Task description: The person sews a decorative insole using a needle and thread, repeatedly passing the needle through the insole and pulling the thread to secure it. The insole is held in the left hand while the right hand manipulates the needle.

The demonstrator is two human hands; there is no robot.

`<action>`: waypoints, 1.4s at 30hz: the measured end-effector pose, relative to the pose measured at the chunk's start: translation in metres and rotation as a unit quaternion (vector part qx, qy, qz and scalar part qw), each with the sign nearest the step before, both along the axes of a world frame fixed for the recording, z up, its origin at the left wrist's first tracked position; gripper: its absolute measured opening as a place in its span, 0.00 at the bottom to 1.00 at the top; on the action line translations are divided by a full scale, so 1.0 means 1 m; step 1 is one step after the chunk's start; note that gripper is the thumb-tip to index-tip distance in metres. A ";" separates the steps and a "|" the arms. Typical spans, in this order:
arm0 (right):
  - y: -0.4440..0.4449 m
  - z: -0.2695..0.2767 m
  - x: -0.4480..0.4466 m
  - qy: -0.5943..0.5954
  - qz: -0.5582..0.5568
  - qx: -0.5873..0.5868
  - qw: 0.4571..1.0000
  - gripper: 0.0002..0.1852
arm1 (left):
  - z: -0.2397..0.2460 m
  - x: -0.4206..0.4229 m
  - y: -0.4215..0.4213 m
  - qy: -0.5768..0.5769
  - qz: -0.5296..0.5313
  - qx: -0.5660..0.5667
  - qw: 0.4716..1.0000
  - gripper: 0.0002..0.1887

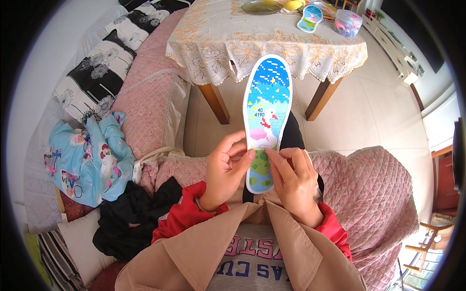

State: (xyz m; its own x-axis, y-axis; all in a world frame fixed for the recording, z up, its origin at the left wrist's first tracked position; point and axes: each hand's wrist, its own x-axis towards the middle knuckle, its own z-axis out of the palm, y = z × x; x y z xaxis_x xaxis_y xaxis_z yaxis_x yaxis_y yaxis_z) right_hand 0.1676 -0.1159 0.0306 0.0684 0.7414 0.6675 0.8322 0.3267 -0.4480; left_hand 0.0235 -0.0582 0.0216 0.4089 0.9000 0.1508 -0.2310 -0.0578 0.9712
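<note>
A cross-stitch insole (267, 94) with a white rim stands toe-up in front of my lap, its printed face towards me. It shows a blue starry sky, a white swan and green ground, with printed digits in the middle. My left hand (227, 167) grips the insole's left edge, the thumb lying over the front. At the top of the green part, the thumb and forefinger of my right hand (296, 178) are pinched together against the face. A thin pale object shows at those fingertips, too small to name surely. The insole's back is hidden.
Ahead stands a table with a lace-edged cloth (255, 36). On it are a second insole (310, 19), a clear lidded tub (347, 23) and a glass dish (261, 6). A pink quilted sofa cover (145, 87) runs left, with blue printed clothing (91, 160) and black cloth (127, 218).
</note>
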 end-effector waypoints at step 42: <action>0.028 -0.055 0.019 0.787 0.298 -0.309 0.443 0.13 | -0.018 0.007 0.010 -0.028 -0.035 -0.024 0.999 0.18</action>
State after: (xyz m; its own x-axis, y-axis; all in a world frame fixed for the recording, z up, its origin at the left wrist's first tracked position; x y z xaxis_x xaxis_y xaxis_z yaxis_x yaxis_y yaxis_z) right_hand 0.1866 -0.0881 -0.0245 -0.2421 0.9488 -0.2029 -0.8223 -0.3117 -0.4761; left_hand 0.0305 -0.0486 0.0041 0.4635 0.8760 0.1332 -0.2864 0.0058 0.9581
